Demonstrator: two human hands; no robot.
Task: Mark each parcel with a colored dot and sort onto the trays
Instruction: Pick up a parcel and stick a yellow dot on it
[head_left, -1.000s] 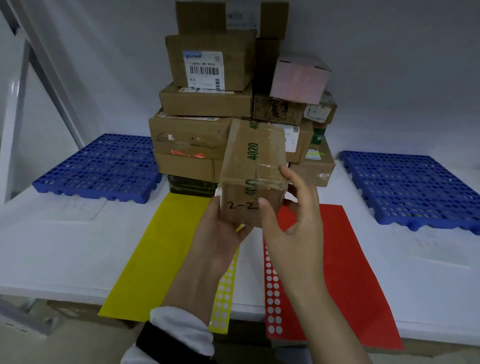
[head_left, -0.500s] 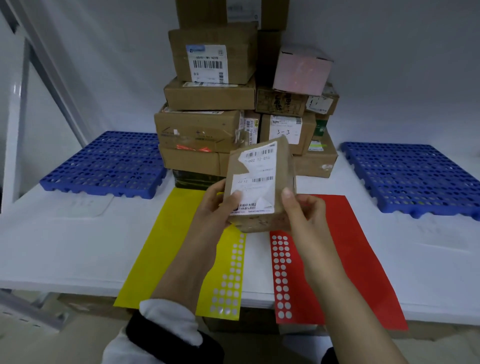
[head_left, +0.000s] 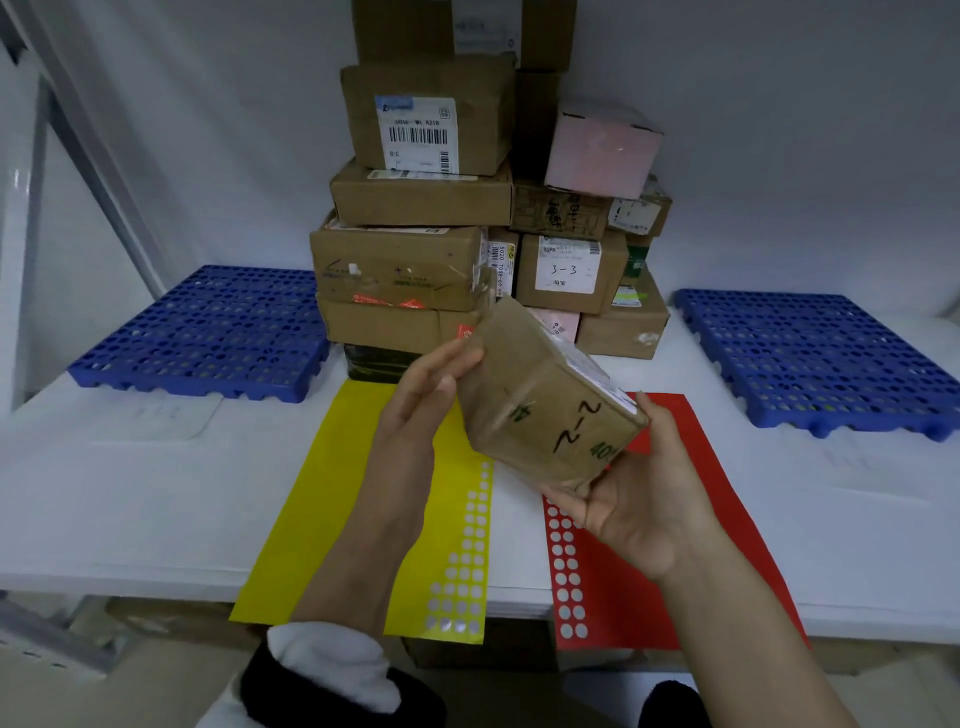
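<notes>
A white worktop (head_left: 130, 493) runs out in front of you against a pale wall, and both of your hands are raised over its middle. Your right hand (head_left: 634, 499) is palm-up under the small brown parcel (head_left: 540, 415), fingers curled beneath it and thumb lying up its right edge, so this hand carries it. Your left hand (head_left: 421, 410) lies against the parcel's left face with fingers nearly straight, steadying rather than gripping. The parcel is tilted in the air, clear of the worktop, with a handwritten "2-2" on the side facing you (green print shows beside it, too cut off to read). Directly below your hands lie a yellow sticker sheet (head_left: 332, 519) on the left and a red sticker sheet (head_left: 727, 545) on the right, each with blank circles where dots are missing along its inner edge. Behind them stands the stack of cardboard parcels (head_left: 426, 197), one marked "3-3" (head_left: 569, 270), with a pink box (head_left: 597, 150) up on its right. A blue perforated tray (head_left: 202, 332) sits at far left and another blue tray (head_left: 815, 358) at far right, neither with anything on it.
</notes>
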